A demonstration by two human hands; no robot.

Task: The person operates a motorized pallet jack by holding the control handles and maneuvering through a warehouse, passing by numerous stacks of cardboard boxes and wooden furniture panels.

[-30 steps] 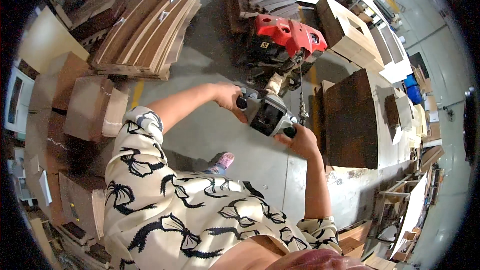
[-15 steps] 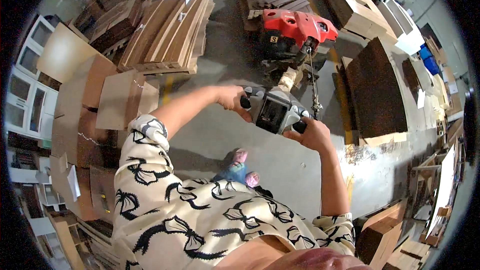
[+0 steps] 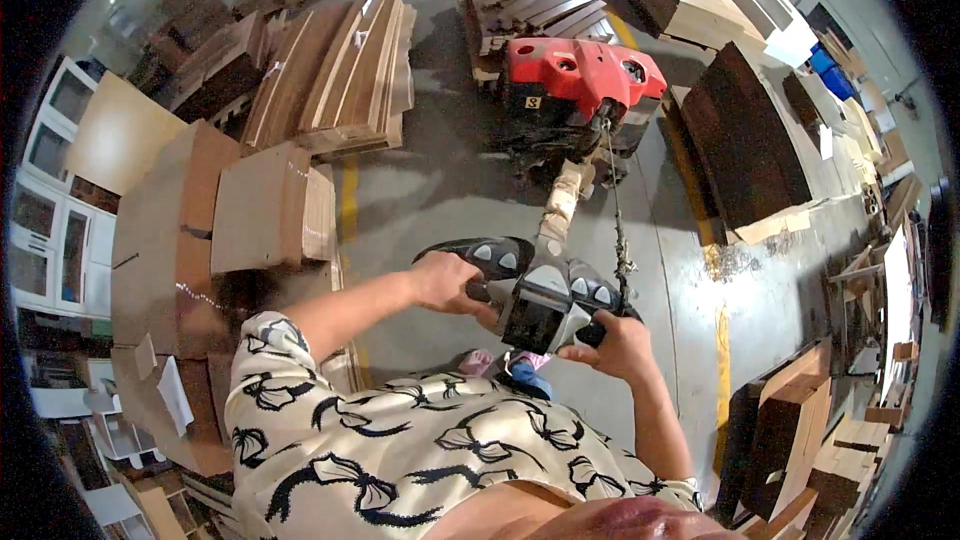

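Both my hands are closed around the grips of a black-and-grey tiller head (image 3: pixel 545 280) in front of my body. My left hand (image 3: pixel 448 282) wraps its left grip and my right hand (image 3: pixel 620 345) wraps its right grip, with the thumb near the middle housing. From the head, a tiller arm (image 3: pixel 563 202) wrapped in pale tape runs forward to an electric pallet truck (image 3: pixel 580 75) with a red cover and dark base. A coiled cable (image 3: pixel 619 220) hangs beside the arm on the right. The truck's forks cannot be made out.
Stacked boards (image 3: pixel 355 80) and cardboard boxes (image 3: pixel 275 205) stand along the left. Behind the truck lies a pile of dark planks (image 3: pixel 540 10). A dark panel stack (image 3: pixel 745 140) stands at right, beside a yellow floor line (image 3: pixel 722 370). More cartons (image 3: pixel 790 430) are at lower right.
The tiller head has come down and closer to my body, with both hands still on its grips. The truck appears slightly nearer, and my feet have shifted.
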